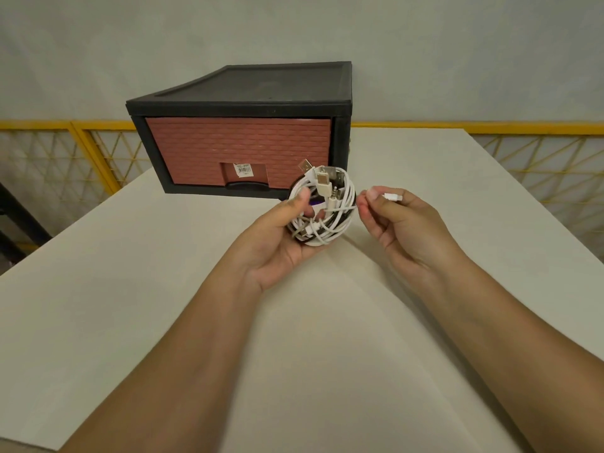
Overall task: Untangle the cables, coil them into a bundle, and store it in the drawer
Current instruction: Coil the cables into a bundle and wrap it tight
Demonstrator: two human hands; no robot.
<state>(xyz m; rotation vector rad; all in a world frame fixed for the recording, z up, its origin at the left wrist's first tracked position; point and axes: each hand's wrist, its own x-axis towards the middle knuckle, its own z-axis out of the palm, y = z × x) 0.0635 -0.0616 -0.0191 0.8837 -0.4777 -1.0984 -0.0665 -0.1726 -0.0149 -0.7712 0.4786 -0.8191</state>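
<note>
a person's two bare hands work a coil of cables in front of a small drawer unit [238, 103] standing on a pale table [294, 338], seen from a head-worn camera. the left hand [277, 240], just in front of the unit's lower right corner, grips the cable bundle [340, 223] from below, its fingers curled under the loops and its thumb pressed on the left side of the ring. the bundle, mostly white cords with a few darker strands wound in, is held up off the table and overlaps the unit's bottom edge in the view. several usb plugs [322, 179] stick up from its top, toward the unit's front. the right hand [405, 223], in front of the unit and off to its right, just beside the bundle, pinches a small white connector [392, 196] between thumb and forefinger, the remaining fingers loosely curled. a thin white strand appears to run from that hand back to the coil, though the blur there makes it hard to be sure. the unit's reddish-brown drawer [238, 145], moulded in a brick pattern, sits closed in its black frame, with a price sticker [243, 169] above the dark handle recess [246, 186] at the bottom centre. behind the unit on both sides runs a yellow lattice railing [81, 138] below a plain grey wall [294, 27].
</note>
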